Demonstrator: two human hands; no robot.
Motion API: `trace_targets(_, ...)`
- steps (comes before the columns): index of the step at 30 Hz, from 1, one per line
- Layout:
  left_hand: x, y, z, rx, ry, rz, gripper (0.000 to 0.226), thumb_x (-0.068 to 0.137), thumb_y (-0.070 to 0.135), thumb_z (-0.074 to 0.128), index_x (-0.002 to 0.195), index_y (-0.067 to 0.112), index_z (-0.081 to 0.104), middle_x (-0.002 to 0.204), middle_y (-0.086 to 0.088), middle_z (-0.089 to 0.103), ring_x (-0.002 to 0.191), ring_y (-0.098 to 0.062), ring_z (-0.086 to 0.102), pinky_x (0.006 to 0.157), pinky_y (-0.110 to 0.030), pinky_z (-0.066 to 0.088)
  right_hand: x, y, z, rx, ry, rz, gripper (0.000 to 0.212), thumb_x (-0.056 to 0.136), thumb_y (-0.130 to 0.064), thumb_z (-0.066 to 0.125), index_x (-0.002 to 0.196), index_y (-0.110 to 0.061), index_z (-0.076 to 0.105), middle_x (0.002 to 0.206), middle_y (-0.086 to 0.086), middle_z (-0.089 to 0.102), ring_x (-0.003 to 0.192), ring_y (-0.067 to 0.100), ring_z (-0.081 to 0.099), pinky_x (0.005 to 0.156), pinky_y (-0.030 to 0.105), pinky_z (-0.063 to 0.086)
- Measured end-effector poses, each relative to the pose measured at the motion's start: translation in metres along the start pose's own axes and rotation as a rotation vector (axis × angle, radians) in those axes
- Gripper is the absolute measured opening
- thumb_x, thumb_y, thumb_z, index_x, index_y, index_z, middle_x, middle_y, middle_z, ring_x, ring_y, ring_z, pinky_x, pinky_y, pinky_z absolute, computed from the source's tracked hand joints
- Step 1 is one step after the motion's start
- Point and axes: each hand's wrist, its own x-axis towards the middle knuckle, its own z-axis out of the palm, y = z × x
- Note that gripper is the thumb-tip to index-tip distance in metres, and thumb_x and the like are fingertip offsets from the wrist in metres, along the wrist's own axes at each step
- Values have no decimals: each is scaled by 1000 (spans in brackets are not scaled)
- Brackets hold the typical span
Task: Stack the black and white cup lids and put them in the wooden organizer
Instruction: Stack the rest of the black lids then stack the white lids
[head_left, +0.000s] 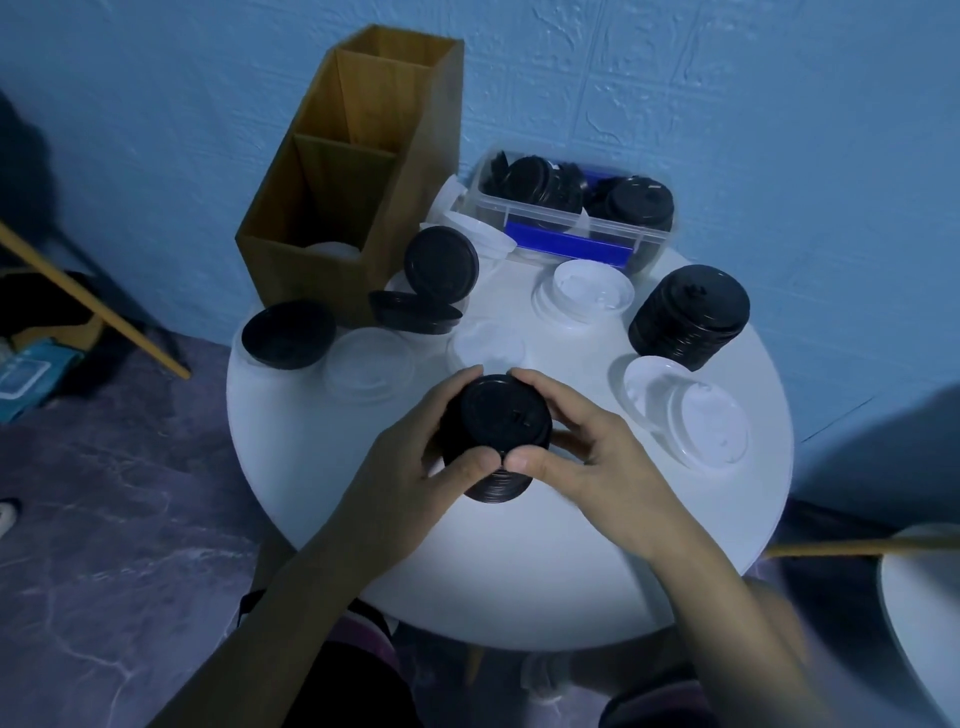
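A stack of black lids (496, 421) sits between both my hands over the middle of the round white table (519, 582). My left hand (410, 457) grips its left side and my right hand (592, 452) its right side, thumbs meeting at the front. The tall wooden organizer (291, 228) stands at the back left; white lids show in its front compartment. A second black stack (691, 314) stands at the right. Loose black lids (441, 262) (288, 332) lie near the organizer. White lids (584, 293) (691, 415) and clear lids (371, 364) are scattered around.
A clear plastic box (566, 228) with several black lids and a blue insert stands at the back against the blue wall. A wooden stick (93, 301) slants at the left over the floor. Another white surface (924, 613) shows at the lower right.
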Motion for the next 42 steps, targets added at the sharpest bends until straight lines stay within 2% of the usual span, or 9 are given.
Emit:
trace_targets(10, -3, -1, -7, 95, -70, -19, 70, 86, 52, 60, 152, 39, 37, 140, 25, 56, 130, 1, 54, 105, -24, 49, 0, 14, 4, 38, 12, -1, 69, 84, -12, 80, 140, -39, 49, 125, -16, 70, 122, 5, 63, 100, 20, 48)
trace_targets(14, -3, -2, -10, 172, -62, -11, 74, 86, 61, 54, 155, 44, 30, 143, 33, 50, 130, 12, 48, 103, -10, 42, -2, 11, 4, 20, 12, -1, 70, 81, -26, 79, 142, -40, 47, 126, -18, 69, 123, 4, 62, 102, 24, 48)
trace_targets(18, -4, 0, -8, 188, -34, -18, 74, 84, 64, 51, 151, 54, 20, 140, 46, 41, 131, 18, 42, 99, -1, 37, -5, 10, 6, -19, 5, -9, 73, 83, -25, 83, 144, -39, 47, 130, -15, 66, 125, 9, 60, 106, 34, 48)
trace_targets(22, -4, -2, -9, 97, -25, -66, 87, 77, 55, 65, 155, 48, 26, 143, 25, 54, 128, 11, 51, 99, -8, 44, -6, 5, 7, -17, 27, -34, 64, 82, -19, 84, 133, -41, 53, 127, -14, 65, 121, 11, 61, 97, 26, 52)
trace_targets(26, -5, -1, -8, 138, -18, -90, 88, 77, 30, 85, 146, 54, 34, 138, 25, 59, 122, 14, 53, 91, -3, 45, -6, 0, 6, 8, 41, -29, 53, 85, -18, 82, 130, -35, 58, 123, -10, 67, 115, 13, 65, 98, 32, 54)
trace_targets(35, -4, 3, -12, 204, 42, -52, 74, 72, 50, 77, 132, 63, 37, 125, 45, 55, 120, 21, 48, 90, 3, 39, -8, -1, 9, 55, 119, -44, 52, 83, -12, 82, 126, -32, 60, 119, -12, 69, 115, 8, 64, 92, 21, 53)
trace_targets(37, -4, 1, -19, 274, 156, 41, 54, 83, 55, 73, 130, 53, 47, 124, 33, 62, 112, 12, 58, 85, -2, 46, -8, 0, 9, 72, 133, -39, 53, 83, -11, 81, 125, -34, 60, 118, -14, 69, 114, 6, 64, 91, 20, 52)
trace_targets(39, -3, -4, -30, 458, 346, 165, 39, 93, 49, 62, 128, 32, 60, 119, 11, 69, 98, -1, 67, 76, -10, 52, -8, 0, 8, 77, 128, -30, 54, 83, -12, 81, 126, -35, 59, 118, -15, 69, 114, 7, 64, 91, 20, 52)
trace_targets(42, 4, -17, -53, 825, 589, 281, 30, 101, 29, 62, 120, 7, 68, 115, -10, 71, 103, -24, 63, 87, -33, 50, -7, 1, 7, 75, 123, -22, 53, 83, -12, 81, 126, -35, 60, 118, -14, 69, 113, 11, 65, 91, 22, 53)
